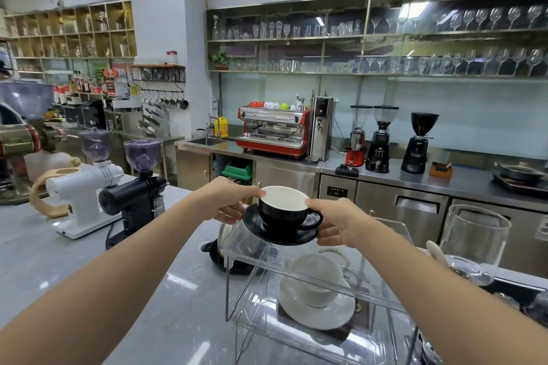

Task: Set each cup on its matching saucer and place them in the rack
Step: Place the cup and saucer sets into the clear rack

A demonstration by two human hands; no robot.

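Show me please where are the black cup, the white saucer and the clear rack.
black cup [280, 216]: head view, front wall.
white saucer [317, 312]: head view, front rim.
clear rack [296, 275]: head view, upper shelf edge.

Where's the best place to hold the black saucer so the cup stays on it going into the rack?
Grip the black saucer at its rim on two opposite sides, left hand and right hand coming in level, thumbs steadying the black cup. The cup sits loose on a shallow dish, so a one-sided grip would probably tip it.
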